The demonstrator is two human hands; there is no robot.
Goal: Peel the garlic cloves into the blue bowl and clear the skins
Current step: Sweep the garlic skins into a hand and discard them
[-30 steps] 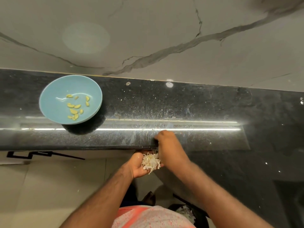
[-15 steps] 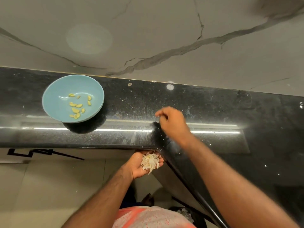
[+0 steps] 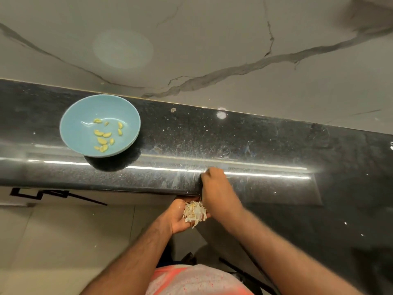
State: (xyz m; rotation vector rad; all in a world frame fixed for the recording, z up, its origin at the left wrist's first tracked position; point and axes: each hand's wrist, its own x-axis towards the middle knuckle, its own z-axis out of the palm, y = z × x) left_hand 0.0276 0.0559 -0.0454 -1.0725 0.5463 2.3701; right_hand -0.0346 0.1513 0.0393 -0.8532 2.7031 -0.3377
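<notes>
The blue bowl (image 3: pixel 85 111) sits on the black stone counter (image 3: pixel 265 143) at the left, with several peeled yellow garlic cloves (image 3: pixel 102 137) lying in it. My left hand (image 3: pixel 175 220) is held palm up just below the counter's front edge and cups a pile of pale garlic skins (image 3: pixel 194 212). My right hand (image 3: pixel 219 192) rests on the counter at that front edge, directly above the left palm and touching the skins. Fine white smears and specks mark the stone around it.
A marble-patterned wall (image 3: pixel 191 39) rises behind the counter. Small white flecks (image 3: pixel 221 114) lie near the back edge. Beige floor tiles (image 3: pixel 53 241) show below the counter, and dark objects (image 3: pixel 244 273) stand by my feet.
My right hand reached out over the counter, then drew back toward me to the front edge above the cupped left hand. The left hand stayed put with the skins.
</notes>
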